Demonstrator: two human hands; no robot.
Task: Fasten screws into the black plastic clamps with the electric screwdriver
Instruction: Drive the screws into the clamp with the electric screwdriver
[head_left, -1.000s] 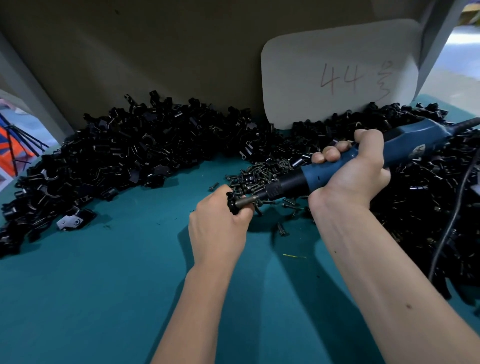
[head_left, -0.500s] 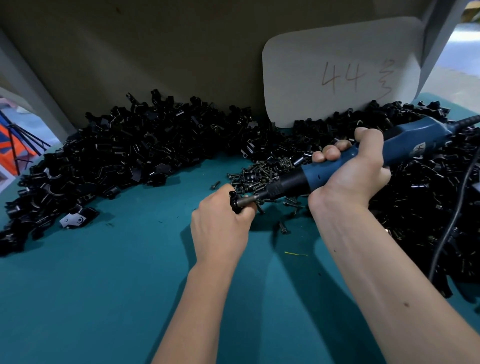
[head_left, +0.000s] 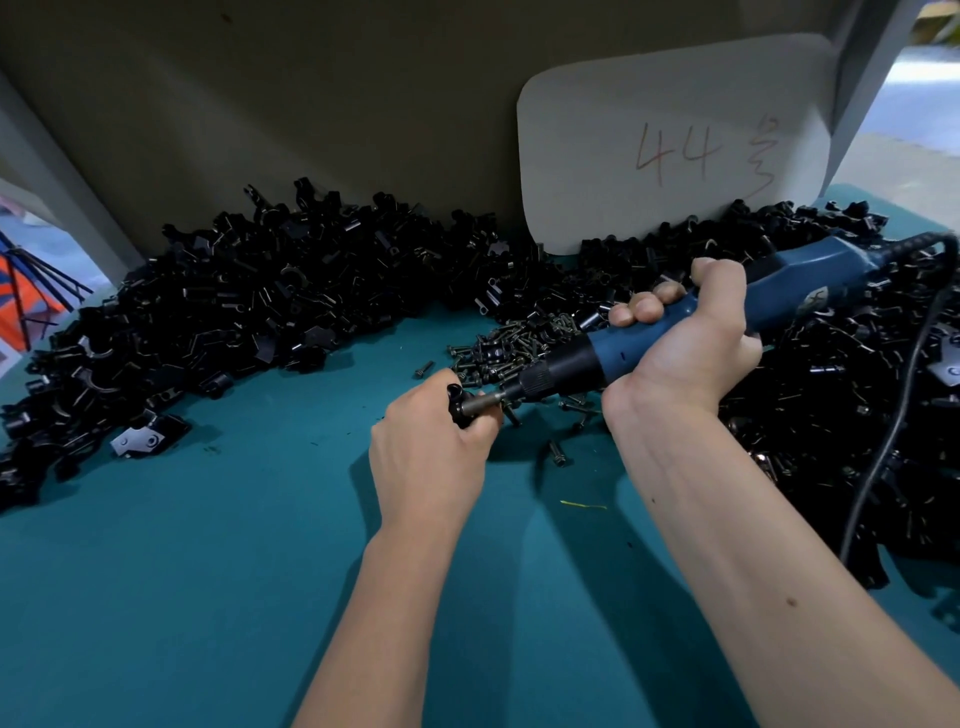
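Head view: left hand (head_left: 431, 457) curled round a clamp (head_left: 456, 402), held just above teal table (head_left: 182, 597). Right hand (head_left: 685, 343) wrapped round blue driver (head_left: 613, 358), bit (head_left: 480, 406) touching clamp w/ tip at its face. Screws (head_left: 519, 348) heaped just behind driver nose. Loose clamps (head_left: 260, 291) piled along back & right. Card (head_left: 670, 140) marked 44 propped vs wall. Cord (head_left: 893, 405) trailing at right.

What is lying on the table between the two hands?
In the head view, the screwdriver's metal bit spans from the left hand toward the right hand; loose screws lie scattered on the teal table.
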